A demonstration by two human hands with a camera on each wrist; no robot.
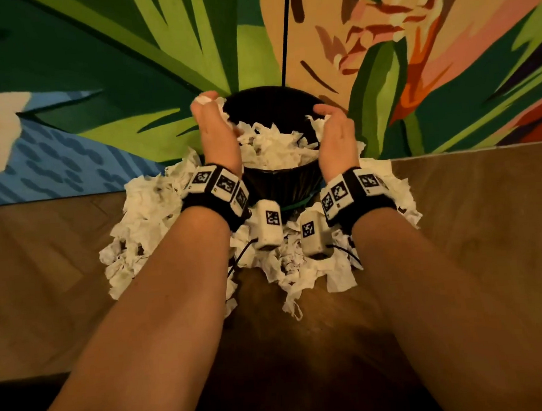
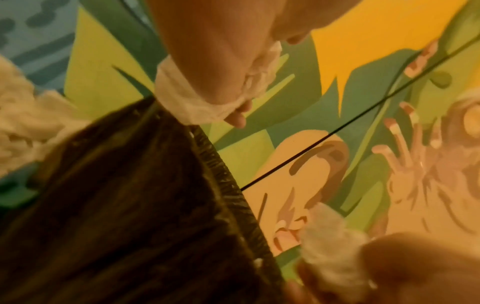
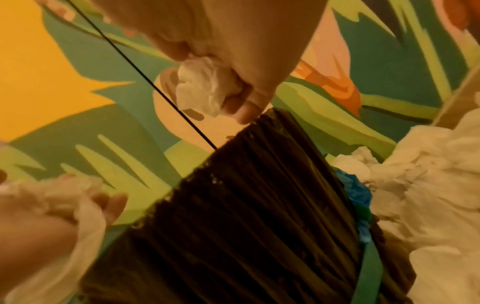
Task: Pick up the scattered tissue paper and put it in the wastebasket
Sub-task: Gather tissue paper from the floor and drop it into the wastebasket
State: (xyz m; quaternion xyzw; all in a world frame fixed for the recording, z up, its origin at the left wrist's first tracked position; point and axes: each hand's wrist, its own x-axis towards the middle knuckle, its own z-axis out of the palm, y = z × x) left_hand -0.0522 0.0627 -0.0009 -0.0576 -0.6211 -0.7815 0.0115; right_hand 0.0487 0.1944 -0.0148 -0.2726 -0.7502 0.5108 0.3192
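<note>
With your left hand (image 1: 216, 135) and right hand (image 1: 335, 133) each curled tight on crumpled white tissue paper (image 1: 275, 147) over the heaped black ribbed wastebasket (image 1: 281, 185), letting go at its rim risks pieces sliding off the pile onto the floor beside it.

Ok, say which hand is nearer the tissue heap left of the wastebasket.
Left. The left hand holds tissue at the wastebasket's left rim, right above that heap; the right hand is across the basket, at the right rim.

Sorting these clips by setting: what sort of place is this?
Probably an indoor room in a home or lounge: a wooden floor, a bright rug with a leaf pattern, and a dark wastebasket ringed by scattered tissue paper.
</note>
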